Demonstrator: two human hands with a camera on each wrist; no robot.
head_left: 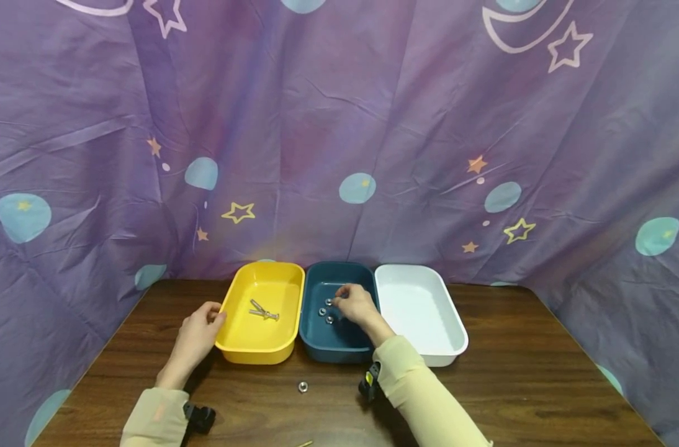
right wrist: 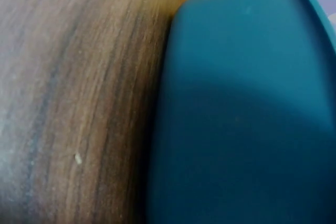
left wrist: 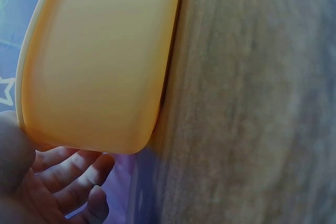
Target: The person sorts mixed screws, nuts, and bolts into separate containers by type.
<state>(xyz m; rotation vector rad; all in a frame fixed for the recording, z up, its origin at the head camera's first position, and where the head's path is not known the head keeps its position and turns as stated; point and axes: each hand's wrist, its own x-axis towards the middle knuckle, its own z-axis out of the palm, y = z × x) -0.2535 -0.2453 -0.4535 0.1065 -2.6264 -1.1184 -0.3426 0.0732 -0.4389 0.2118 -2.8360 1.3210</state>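
My left hand (head_left: pixel 197 332) is at the left side of the yellow tray (head_left: pixel 256 358), its thumb and fingers around the rim. In the left wrist view its curled fingers (left wrist: pixel 79 179) show beside the tray's outer wall. My right hand (head_left: pixel 357 305) reaches over the dark blue tray (head_left: pixel 339 355), thumb and fingertips pinching a small metal nut (head_left: pixel 329 302). Two more nuts (head_left: pixel 329 320) lie on the blue tray's floor close below. The right wrist view shows the blue tray's outer wall (right wrist: pixel 247 98), with the right hand out of sight.
Several metal bolts (head_left: pixel 264 312) lie in the yellow tray. A white tray (head_left: pixel 448 355) stands against the blue one on the right. One nut (head_left: pixel 303 387) sits on the wooden table (head_left: pixel 518 372) in front, and a thin brass-coloured piece (head_left: pixel 305 444) shows at the bottom edge.
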